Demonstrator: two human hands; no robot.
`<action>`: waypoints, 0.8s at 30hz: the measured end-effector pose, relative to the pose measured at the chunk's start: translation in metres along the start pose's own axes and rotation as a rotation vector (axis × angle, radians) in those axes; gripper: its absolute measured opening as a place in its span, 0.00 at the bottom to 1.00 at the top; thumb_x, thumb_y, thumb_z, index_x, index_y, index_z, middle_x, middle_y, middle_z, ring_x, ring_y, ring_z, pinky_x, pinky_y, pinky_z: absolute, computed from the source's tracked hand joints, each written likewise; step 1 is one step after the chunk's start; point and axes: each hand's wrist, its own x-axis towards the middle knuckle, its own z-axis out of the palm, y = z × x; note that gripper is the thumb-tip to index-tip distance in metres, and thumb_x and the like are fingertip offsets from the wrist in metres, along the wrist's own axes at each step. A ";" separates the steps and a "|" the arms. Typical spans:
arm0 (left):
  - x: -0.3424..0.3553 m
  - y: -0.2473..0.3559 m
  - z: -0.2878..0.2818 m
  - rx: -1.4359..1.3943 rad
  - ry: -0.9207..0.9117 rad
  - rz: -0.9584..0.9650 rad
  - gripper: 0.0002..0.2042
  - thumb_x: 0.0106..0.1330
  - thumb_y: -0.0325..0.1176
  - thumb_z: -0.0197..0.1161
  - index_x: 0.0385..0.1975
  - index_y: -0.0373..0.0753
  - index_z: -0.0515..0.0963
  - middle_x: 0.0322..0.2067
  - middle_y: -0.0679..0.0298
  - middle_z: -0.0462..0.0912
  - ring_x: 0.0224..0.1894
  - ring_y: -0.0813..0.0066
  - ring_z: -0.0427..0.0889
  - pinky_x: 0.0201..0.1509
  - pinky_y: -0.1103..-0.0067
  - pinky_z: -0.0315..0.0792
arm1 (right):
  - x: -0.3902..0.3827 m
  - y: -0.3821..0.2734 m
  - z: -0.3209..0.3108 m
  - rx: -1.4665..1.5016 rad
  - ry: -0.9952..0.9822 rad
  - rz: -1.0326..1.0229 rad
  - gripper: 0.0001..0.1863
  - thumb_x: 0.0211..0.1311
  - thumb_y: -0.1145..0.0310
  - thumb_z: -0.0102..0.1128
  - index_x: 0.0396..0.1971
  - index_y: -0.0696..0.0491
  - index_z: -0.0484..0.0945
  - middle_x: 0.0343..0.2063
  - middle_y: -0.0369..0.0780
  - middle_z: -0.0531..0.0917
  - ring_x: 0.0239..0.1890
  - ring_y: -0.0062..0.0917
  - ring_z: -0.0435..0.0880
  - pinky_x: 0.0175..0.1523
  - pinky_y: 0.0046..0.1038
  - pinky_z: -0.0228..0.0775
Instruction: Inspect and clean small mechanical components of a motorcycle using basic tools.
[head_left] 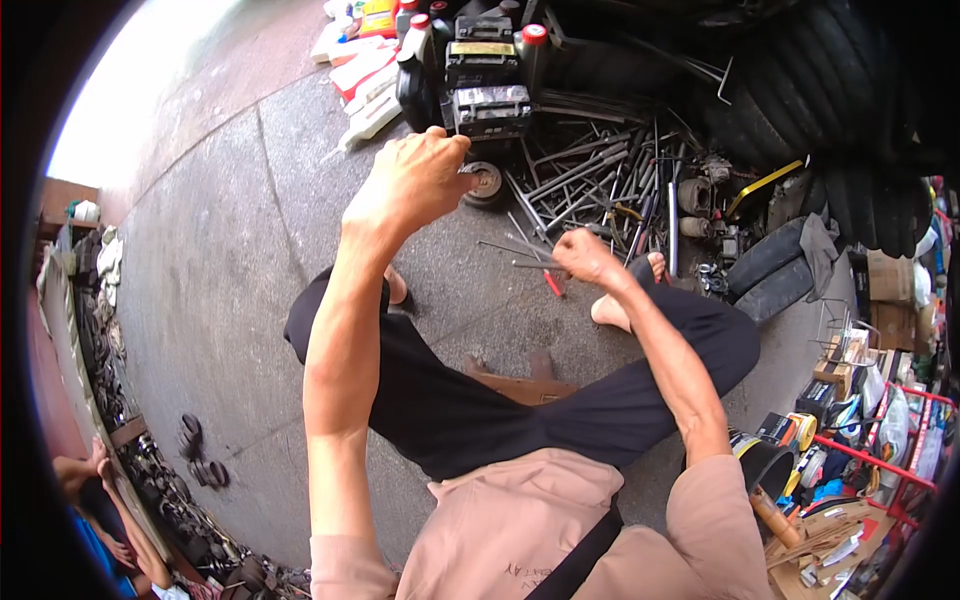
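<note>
My left hand is raised near the top middle with its fingers curled, partly in front of a round dark metal piece with a pale centre; I cannot make out what, if anything, it grips. My right hand is closed around thin dark metal rods pointing leftward. A small red-handled tool lies just beyond those rods. Behind them spreads a jumbled pile of steel bars and tools. A low wooden piece rests on the floor between my legs.
Black batteries, bottles and packets stand at the back. Tyres fill the back right. A red wire rack and boxes crowd the right. At lower left, another person's bare limbs show beside scrap parts.
</note>
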 end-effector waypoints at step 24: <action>-0.015 0.030 -0.011 0.054 -0.046 0.044 0.21 0.58 0.36 0.65 0.49 0.35 0.71 0.42 0.54 0.73 0.46 0.56 0.74 0.54 0.66 0.66 | -0.026 0.088 0.255 -0.283 -0.658 0.145 0.18 0.51 0.59 0.62 0.37 0.55 0.84 0.43 0.50 0.83 0.45 0.43 0.84 0.49 0.43 0.76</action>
